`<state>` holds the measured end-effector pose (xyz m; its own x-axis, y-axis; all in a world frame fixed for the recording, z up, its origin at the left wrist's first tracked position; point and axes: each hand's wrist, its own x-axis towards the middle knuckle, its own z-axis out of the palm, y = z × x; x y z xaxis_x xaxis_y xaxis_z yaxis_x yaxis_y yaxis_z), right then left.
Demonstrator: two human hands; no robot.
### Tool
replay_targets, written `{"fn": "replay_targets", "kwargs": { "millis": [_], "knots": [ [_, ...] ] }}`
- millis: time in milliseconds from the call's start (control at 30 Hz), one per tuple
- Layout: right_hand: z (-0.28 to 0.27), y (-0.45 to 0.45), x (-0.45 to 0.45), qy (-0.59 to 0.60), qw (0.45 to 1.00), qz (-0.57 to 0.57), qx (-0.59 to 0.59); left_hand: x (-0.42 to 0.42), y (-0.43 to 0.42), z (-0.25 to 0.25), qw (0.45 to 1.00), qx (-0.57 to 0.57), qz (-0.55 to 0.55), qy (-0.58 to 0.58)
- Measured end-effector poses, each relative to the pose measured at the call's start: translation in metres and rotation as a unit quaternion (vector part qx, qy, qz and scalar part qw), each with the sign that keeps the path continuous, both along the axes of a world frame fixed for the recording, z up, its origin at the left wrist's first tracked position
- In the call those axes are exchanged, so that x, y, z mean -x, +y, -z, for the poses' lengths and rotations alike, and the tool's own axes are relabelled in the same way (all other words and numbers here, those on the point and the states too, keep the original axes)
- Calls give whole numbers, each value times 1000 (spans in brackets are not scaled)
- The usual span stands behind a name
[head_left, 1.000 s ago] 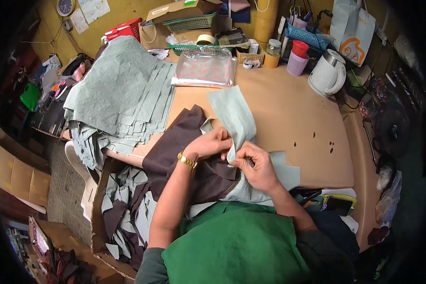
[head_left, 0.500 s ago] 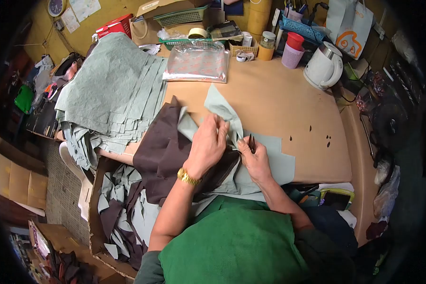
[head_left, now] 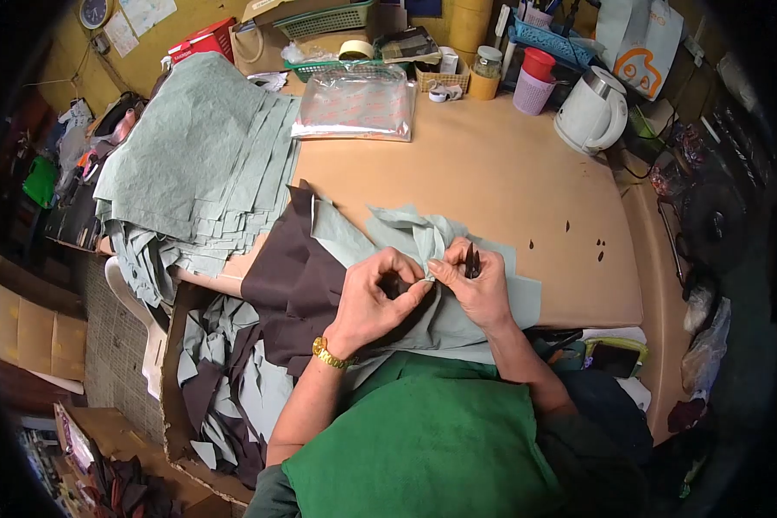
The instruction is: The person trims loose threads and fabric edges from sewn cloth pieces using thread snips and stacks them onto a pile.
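Note:
In the head view, my left hand [head_left: 373,298], with a gold watch on the wrist, pinches a gathered bit of pale grey-green cloth [head_left: 344,233] between thumb and forefinger. Close against it, my right hand [head_left: 477,289] pinches the same cloth. Small dark thread snips [head_left: 471,262] are tucked in that right hand, their pointed tips facing away from me. Dark brown cloth [head_left: 289,281] is joined with or lies against the pale cloth, to the left and under my left hand. The exact spot between my fingertips is too small to make out.
A tall stack of pale green cut cloth [head_left: 190,155] lies at the left of the table [head_left: 492,173]. A scrap-filled cardboard box [head_left: 174,406] stands below it. At the back are a plastic-wrapped packet [head_left: 354,108], a jar [head_left: 485,76], cups [head_left: 535,86] and a white kettle [head_left: 591,112].
The raised flap of pale cloth has folded down toward the table. My left hand has moved down and nearer me, its fingertips now meeting my right hand's, which shifted slightly right.

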<state>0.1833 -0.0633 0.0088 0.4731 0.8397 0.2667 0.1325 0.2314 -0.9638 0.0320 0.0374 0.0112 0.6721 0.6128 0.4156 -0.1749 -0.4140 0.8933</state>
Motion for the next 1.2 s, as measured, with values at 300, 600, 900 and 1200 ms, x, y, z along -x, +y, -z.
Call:
{"fn": "replay_targets", "kwargs": {
  "millis": [300,600,900,1200],
  "knots": [
    [-15,4,-2,-62,998,-6,2,11,-1,-7,998,21,48,32],
    [-13,7,-13,-93,991,-74,63,13,1,-9,997,32,54,34],
    [-45,-18,-24,-398,917,-14,-13,14,2,-21,992,85,61,68],
    [-35,-19,-17,-375,926,-36,-37,14,1,-29,985,97,95,104]
  ]
}}
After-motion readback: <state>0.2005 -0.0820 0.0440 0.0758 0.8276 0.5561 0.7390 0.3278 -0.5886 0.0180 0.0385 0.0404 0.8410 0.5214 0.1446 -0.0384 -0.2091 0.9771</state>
